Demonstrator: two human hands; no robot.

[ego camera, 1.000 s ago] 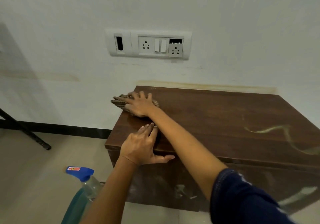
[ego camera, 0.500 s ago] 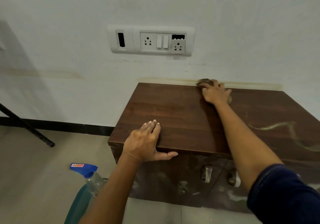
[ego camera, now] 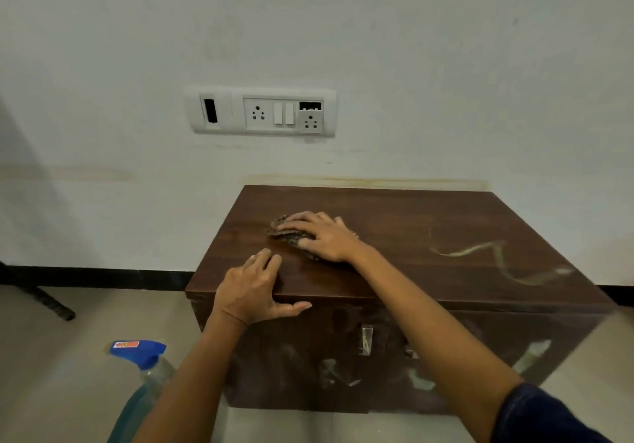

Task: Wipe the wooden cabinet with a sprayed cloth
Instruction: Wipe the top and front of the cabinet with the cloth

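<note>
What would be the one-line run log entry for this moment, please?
step: wiping top | right hand: pressing cloth on cabinet top | left hand: flat on front edge | spray bottle: on floor

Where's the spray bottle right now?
In the head view, the spray bottle stands on the floor at lower left, beside the cabinet's left front corner, below the left hand.

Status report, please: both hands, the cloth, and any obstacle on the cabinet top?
Right hand flat on cloth, left-centre of cabinet top. Left hand braced on front edge. No obstacle; pale streak on right side.
</note>
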